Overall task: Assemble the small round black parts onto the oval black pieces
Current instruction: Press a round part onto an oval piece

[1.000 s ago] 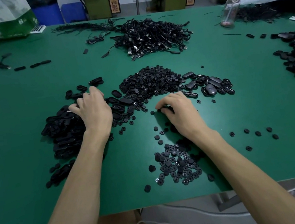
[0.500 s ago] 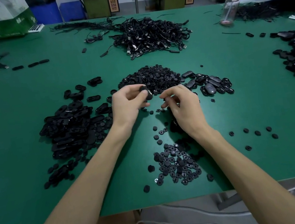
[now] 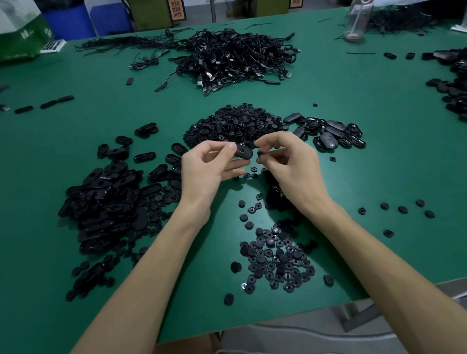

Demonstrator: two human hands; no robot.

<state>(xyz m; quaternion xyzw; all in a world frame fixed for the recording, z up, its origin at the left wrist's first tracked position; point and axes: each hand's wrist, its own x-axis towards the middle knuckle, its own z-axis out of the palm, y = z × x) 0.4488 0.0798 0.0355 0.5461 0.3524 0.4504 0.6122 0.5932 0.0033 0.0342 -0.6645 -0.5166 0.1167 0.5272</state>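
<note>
Your green table (image 3: pixel 16 177) has the oval heap (image 3: pixel 103 201) on the left, a far round heap (image 3: pixel 233 122) in the middle and a near round heap (image 3: pixel 277 260) close to you. Your left hand (image 3: pixel 207 171) pinches one oval (image 3: pixel 243 152) by its left end, lifted just in front of the far heap. Your right hand (image 3: pixel 290 162) has its fingertips closed on what looks like a round part (image 3: pixel 260 153), mostly hidden, just beside the oval's free end.

These look like light, stiff, slightly slick plastic, so I'd grip the oval by its edges with the face clear, and the round part by its rim.

A second ago your left hand was down on the oval heap and your right was low by the table. Now both are up and nearly touching.
</note>
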